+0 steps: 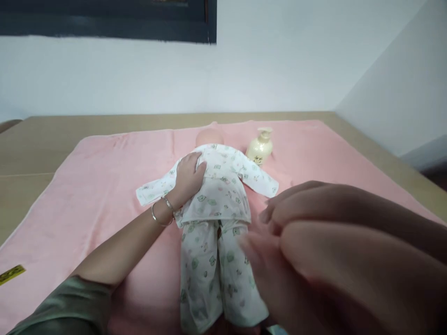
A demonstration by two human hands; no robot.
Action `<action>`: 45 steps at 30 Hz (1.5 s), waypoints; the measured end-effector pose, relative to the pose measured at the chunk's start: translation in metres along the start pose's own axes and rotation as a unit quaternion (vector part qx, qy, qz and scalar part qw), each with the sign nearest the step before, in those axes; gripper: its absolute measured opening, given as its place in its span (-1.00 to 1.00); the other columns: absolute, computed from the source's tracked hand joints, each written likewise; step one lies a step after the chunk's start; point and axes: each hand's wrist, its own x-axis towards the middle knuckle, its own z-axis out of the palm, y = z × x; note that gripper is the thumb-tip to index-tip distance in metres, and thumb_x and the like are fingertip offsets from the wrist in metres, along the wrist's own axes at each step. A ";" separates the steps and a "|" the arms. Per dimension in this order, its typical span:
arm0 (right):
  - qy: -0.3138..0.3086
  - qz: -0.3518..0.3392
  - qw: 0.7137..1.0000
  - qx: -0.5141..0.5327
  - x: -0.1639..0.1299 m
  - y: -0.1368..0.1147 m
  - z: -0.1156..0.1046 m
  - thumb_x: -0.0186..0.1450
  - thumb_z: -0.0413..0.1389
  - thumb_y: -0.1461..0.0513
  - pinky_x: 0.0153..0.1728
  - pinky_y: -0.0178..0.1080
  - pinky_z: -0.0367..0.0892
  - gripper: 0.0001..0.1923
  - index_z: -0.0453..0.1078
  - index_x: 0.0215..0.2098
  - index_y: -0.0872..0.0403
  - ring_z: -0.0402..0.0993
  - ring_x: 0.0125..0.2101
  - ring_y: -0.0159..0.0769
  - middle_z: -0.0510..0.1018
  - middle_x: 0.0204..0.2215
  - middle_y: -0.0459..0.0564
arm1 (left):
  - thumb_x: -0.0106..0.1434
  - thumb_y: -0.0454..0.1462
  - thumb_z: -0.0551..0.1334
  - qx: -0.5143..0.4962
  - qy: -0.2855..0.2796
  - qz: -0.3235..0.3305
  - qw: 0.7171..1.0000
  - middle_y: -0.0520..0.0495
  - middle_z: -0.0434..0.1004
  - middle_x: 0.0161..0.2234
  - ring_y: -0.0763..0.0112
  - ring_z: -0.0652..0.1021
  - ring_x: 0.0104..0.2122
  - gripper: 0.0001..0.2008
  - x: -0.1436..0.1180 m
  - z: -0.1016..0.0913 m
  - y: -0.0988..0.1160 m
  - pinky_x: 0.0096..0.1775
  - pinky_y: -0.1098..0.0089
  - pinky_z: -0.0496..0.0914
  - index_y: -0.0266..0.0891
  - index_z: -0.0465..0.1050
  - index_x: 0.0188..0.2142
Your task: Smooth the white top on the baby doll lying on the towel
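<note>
A baby doll lies stretched out on a pink blanket, dressed in a white top and trousers with small green prints. Its bald head points away from me and its arms spread sideways. My left hand rests on the upper left of the doll's torso, fingers lying flat near the shoulder, thumb apart. Large and blurred close to the camera, my right hand hovers at the doll's right side. Its fingers are together and bent into a cupped shape, with nothing visible in them. It covers part of the doll's right leg.
A cream pump bottle stands on the blanket, right of the doll's head. Beneath the blanket is a wooden table, with a white wall behind it. A yellow label lies at the far left.
</note>
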 end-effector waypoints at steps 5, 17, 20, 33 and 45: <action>0.065 -0.085 0.977 -0.185 0.035 0.040 -0.023 0.34 0.15 0.21 -0.57 -0.29 0.27 -0.73 0.32 -0.53 -0.05 0.38 -0.58 -0.38 0.44 -0.60 -0.19 | 0.21 -0.16 0.30 -0.153 0.080 -0.029 0.985 -0.18 0.41 0.22 -0.10 0.32 0.30 -0.50 -0.004 -0.017 0.034 0.38 -0.07 0.10 -0.10 0.41 0.15; -0.052 0.130 0.954 -0.264 0.095 0.161 0.002 0.46 -0.14 0.25 0.05 -0.29 0.29 -0.59 0.46 0.10 0.11 0.49 0.11 -0.20 0.58 0.10 0.12 | 0.47 -0.02 -0.02 -0.697 -0.100 -0.333 0.627 -0.36 0.16 0.40 0.23 0.23 0.39 -0.39 0.063 0.025 0.143 0.27 0.24 0.33 -0.31 0.15 0.37; -0.131 0.133 0.929 -0.320 0.093 0.162 0.019 0.43 -0.15 0.32 0.08 -0.29 0.27 -0.55 0.39 0.18 0.16 0.46 0.15 -0.19 0.49 0.21 0.18 | 0.49 -0.01 -0.12 -0.734 -0.111 -0.333 0.581 -0.46 0.15 0.38 0.17 0.36 0.32 -0.32 0.069 0.023 0.153 0.17 0.23 0.45 -0.41 -0.03 0.43; -0.157 0.091 0.865 -0.468 0.095 0.160 0.037 0.36 -0.07 0.38 0.28 -0.15 0.00 -0.66 0.50 -0.04 0.19 0.55 0.00 -0.15 0.64 -0.07 0.22 | 0.45 -0.01 -0.04 -0.754 -0.149 -0.346 0.538 -0.46 0.34 0.29 0.15 0.49 0.23 -0.32 0.053 0.003 0.131 -0.01 0.27 0.58 -0.38 0.03 0.42; -0.172 0.105 0.812 -0.547 0.102 0.148 0.067 0.35 -0.07 0.39 0.25 -0.13 0.10 -0.64 0.53 -0.06 0.28 0.53 0.04 -0.05 0.61 -0.04 0.31 | 0.44 -0.09 -0.01 -0.714 -0.134 -0.372 0.578 -0.38 0.40 0.26 0.14 0.44 0.27 -0.41 0.023 -0.073 0.117 0.19 0.20 0.44 -0.35 0.21 0.34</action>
